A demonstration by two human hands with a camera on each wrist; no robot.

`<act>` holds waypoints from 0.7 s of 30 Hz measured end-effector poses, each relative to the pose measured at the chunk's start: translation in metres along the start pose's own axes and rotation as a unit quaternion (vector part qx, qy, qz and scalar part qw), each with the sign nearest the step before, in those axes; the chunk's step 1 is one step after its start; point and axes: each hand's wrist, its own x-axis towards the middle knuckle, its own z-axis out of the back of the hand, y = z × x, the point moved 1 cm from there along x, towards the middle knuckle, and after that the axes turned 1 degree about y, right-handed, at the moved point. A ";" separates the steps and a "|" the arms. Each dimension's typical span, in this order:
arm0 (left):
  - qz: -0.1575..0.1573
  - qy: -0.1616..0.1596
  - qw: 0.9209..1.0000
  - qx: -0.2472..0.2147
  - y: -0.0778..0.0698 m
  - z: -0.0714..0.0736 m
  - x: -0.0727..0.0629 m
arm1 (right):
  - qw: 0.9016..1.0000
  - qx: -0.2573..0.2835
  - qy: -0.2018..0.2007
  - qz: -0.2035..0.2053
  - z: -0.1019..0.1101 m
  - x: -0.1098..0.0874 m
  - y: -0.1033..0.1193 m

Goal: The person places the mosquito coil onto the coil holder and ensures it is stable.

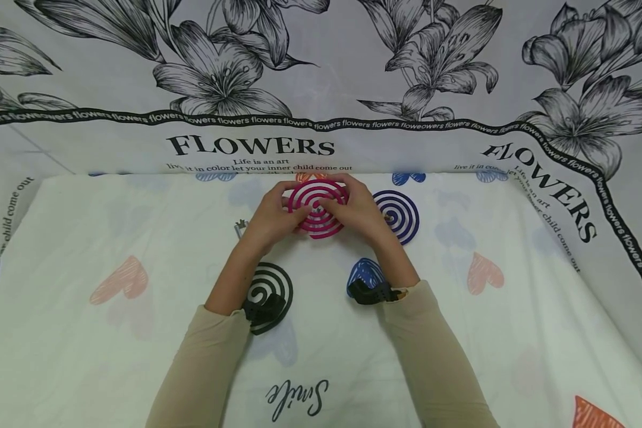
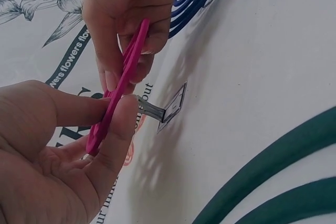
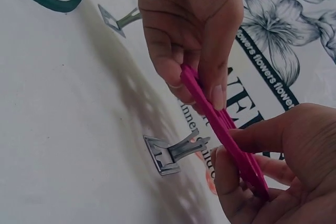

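Note:
A pink spiral mosquito coil (image 1: 318, 232) is held up between both hands. My left hand (image 1: 278, 217) pinches its left side, and my right hand (image 1: 359, 208) its right side; both thumbs meet near the coil's centre. Seen edge-on in the left wrist view, the pink coil (image 2: 122, 85) is tilted, off the cloth. A small metal coil stand (image 3: 167, 156) stands on the cloth beside the hands. Another metal stand (image 1: 241, 227) is just left of my left hand, partly covered by it. Right of my right hand lies a blue coil (image 1: 405, 216).
A dark green coil (image 1: 286, 285) lies under my left forearm, partly hidden by the wrist strap. White cloth (image 1: 187, 255) with printed hearts covers the table. At the back hangs a flower-printed sheet (image 1: 331, 77).

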 end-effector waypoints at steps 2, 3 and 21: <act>0.001 0.003 1.000 -0.006 0.000 0.000 0.000 | 1.000 0.004 0.000 0.003 0.001 0.000 0.000; 0.002 0.004 1.000 -0.007 0.000 0.000 0.000 | 1.000 0.005 0.001 0.003 0.001 0.000 0.000; 0.008 0.005 1.000 -0.013 0.005 -0.002 0.004 | 1.000 -0.009 -0.007 0.003 -0.002 0.003 -0.005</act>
